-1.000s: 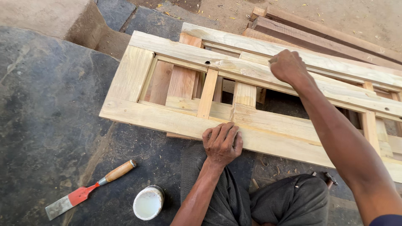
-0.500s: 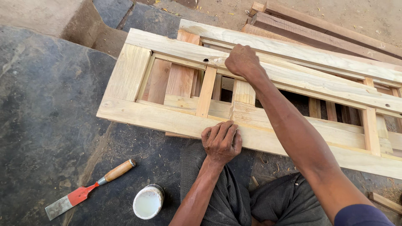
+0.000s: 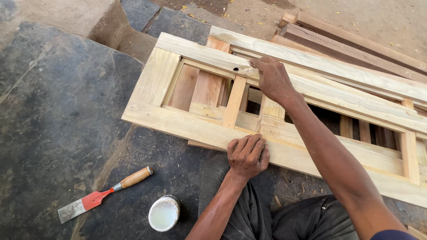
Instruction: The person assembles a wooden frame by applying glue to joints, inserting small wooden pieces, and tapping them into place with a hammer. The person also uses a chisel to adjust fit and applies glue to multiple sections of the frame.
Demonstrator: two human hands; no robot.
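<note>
Wooden frame (image 3: 195, 122) pale yellow, straight grain, with pinker boards (image 3: 195, 86) showing through its openings. Below the frame: chisel (image 3: 104, 194), orange-tan wooden handle, red-painted blade worn to grey at the tip; beside it a white round container (image 3: 163, 214). Floor (image 3: 53, 111) dark grey, mottled. Beyond the frame, darker brown planks (image 3: 351, 44).
</note>
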